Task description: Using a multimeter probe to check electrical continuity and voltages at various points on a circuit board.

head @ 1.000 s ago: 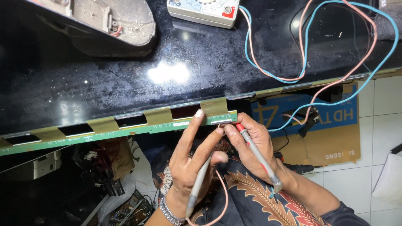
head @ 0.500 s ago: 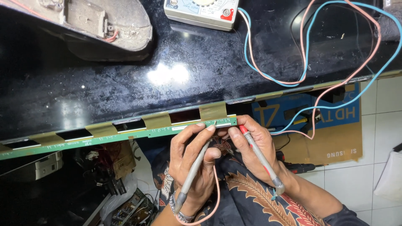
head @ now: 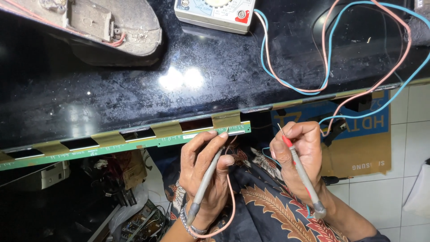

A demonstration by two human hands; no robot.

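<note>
a thin green board [head: 125,144] runs along the dark panel's [head: 134,94] lower edge. the left hand [head: 204,168] grips a grey probe [head: 207,179], tip touching the board; the right hand [head: 298,154] holds a red probe [head: 300,172] just off it.

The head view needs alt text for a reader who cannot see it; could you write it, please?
Left hand presses a grey probe to a green circuit strip on a dark panel's edge; right hand holds a red-tipped probe clear. A meter lies above.

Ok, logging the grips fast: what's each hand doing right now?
Left hand: closed on the grey probe, tip at the green circuit strip.
Right hand: closed on the red-tipped probe, tip in the air.
</note>
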